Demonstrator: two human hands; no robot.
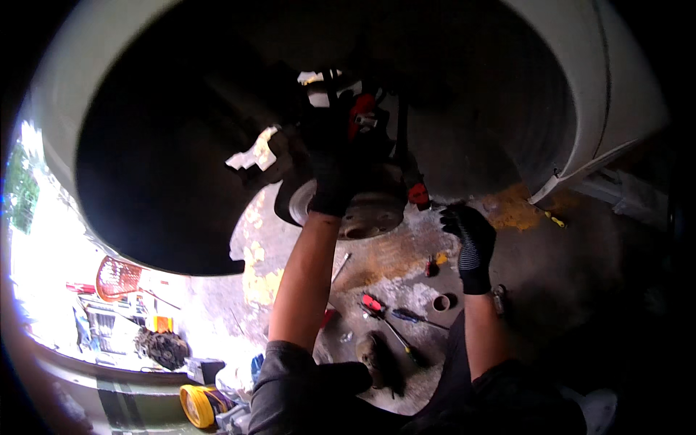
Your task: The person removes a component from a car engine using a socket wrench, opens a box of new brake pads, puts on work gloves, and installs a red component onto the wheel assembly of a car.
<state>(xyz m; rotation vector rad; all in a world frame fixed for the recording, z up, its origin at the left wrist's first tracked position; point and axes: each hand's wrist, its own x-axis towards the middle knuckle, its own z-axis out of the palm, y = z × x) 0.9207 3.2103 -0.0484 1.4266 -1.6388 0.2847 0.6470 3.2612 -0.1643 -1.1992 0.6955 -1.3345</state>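
My left hand [331, 185], in a dark glove, reaches up into the wheel arch in front of the brake disc [373, 212]. Its fingers vanish in the shadow among the suspension parts, so their grip is hidden. Above the disc shows a red part [361, 114]. A smaller red piece [418, 194] sits at the disc's right side, just left of my right hand [470, 238]. That hand wears a black glove with grey stripes; its fingers are curled in, and whatever they may hold cannot be made out.
A pale car fender [591, 65] arches overhead. On the stained floor below lie screwdrivers [409, 315], a metal ring [441, 303] and a rounded dirty part [370, 351]. Lower left are a yellow-lidded tub [196, 406], a greasy dark part [161, 348] and a reddish-brown chair [118, 278].
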